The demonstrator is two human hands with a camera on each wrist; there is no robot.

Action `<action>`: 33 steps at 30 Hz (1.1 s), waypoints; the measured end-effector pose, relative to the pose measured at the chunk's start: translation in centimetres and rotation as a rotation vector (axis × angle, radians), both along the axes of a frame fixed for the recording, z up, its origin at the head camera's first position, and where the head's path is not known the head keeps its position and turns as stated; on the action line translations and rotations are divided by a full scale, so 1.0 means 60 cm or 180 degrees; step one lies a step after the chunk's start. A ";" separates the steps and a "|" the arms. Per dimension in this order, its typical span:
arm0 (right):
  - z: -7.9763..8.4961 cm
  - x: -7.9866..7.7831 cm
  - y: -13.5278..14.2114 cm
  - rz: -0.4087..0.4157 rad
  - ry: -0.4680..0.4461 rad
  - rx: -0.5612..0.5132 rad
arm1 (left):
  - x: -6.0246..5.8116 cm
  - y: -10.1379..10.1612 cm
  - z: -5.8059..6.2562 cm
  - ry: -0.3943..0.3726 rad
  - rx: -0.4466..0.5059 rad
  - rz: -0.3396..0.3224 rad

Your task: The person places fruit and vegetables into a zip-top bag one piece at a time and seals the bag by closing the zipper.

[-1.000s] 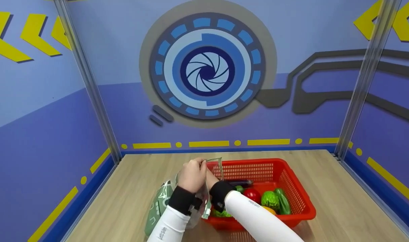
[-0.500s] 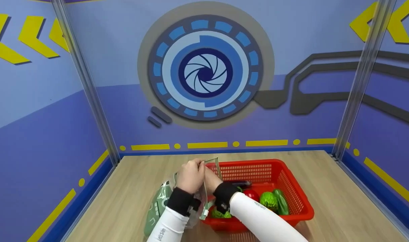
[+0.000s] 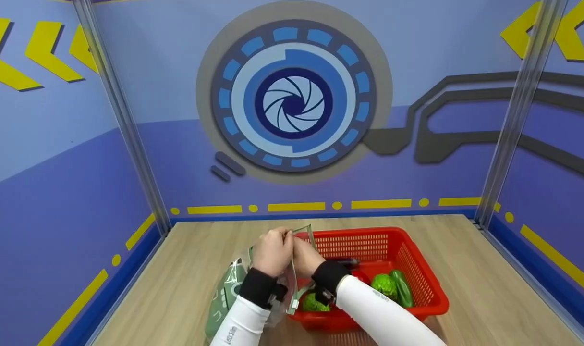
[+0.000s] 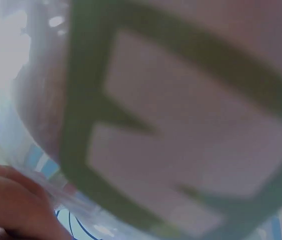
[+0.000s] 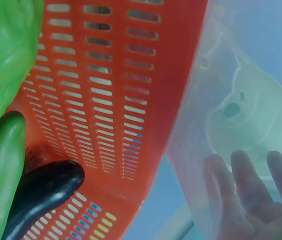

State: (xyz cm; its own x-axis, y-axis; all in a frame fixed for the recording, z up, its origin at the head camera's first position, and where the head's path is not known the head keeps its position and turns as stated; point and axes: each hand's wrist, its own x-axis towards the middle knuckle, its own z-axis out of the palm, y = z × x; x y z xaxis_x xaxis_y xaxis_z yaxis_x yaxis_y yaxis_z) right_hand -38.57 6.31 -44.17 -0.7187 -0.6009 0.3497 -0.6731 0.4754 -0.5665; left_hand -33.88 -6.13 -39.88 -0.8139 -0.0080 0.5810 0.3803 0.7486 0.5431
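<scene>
the left hand pinches a clear, green-printed plastic bag by its rim, likely steadying it; the right hand spreads open, seemingly empty.

A pale wood-grain desk spans the space, walled in by a far wall, a left wall and a right wall, all light blue above and violet-blue below. Silvery posts stand at both far corners. A round shutter-like emblem dominates the far wall; yellow chevrons show left and right, and yellow dashes run low.
</scene>
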 end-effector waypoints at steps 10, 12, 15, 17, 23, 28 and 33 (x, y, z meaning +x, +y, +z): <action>0.021 0.023 0.053 -0.0103 -0.0333 -0.0463 | 0.000 -0.001 -0.001 -0.0057 -0.0036 -0.0036; 0.029 0.026 0.073 -0.0157 -0.0324 -0.0558 | 0.000 -0.001 -0.001 -0.0064 -0.0032 -0.0046; 0.040 0.024 0.107 -0.0267 -0.0301 -0.0655 | -0.002 -0.002 -0.002 -0.0042 -0.0016 -0.0050; 0.044 0.019 0.132 -0.0388 -0.0263 -0.0625 | -0.003 -0.002 -0.003 -0.0016 0.0005 -0.0056; 0.036 -0.003 0.202 -0.0792 -0.0376 -0.0290 | -0.004 -0.002 -0.003 0.0039 -0.0009 -0.0027; 0.010 -0.018 0.246 -0.1062 -0.0450 -0.0079 | -0.004 -0.002 -0.005 0.0023 0.0006 -0.0035; -0.017 -0.028 0.276 -0.1170 -0.0538 0.0034 | 0.000 -0.001 -0.004 0.0024 -0.0006 -0.0026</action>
State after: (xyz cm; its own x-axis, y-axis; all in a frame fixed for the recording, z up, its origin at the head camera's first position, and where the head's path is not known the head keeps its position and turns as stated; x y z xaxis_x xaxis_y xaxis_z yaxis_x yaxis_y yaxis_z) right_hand -40.26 22.89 -45.18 -0.9333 -0.2961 0.2033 -0.3550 0.6736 -0.6483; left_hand -33.91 -6.17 -40.10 -0.8095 -0.0004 0.5871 0.3904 0.7465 0.5388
